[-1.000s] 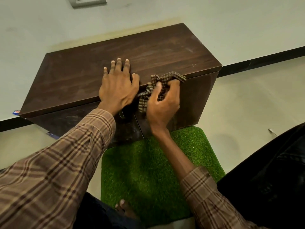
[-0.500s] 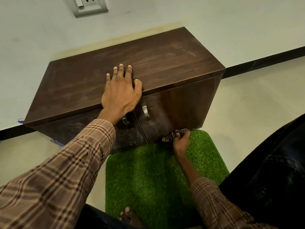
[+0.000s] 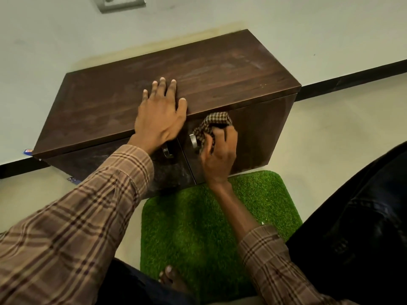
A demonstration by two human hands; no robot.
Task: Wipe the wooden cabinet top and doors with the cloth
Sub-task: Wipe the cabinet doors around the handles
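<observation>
A low dark wooden cabinet (image 3: 209, 80) stands against the wall, with two front doors and metal handles. My left hand (image 3: 160, 115) lies flat on the front edge of the top, fingers spread. My right hand (image 3: 220, 153) grips a bunched brown checked cloth (image 3: 212, 126) and presses it against the upper part of the right door (image 3: 259, 133), just right of its handle (image 3: 193, 140). The left door (image 3: 171, 170) looks dusty and is partly hidden by my left sleeve.
A green artificial-grass mat (image 3: 198, 227) lies on the pale floor in front of the cabinet, with my bare toes (image 3: 169, 276) on its near edge. A wall socket (image 3: 119, 3) sits above. My dark trouser leg (image 3: 363, 227) fills the right side.
My right hand went down the right door to its bottom edge with the cloth, then came back up to near the top of the door. My left hand stayed on the top.
</observation>
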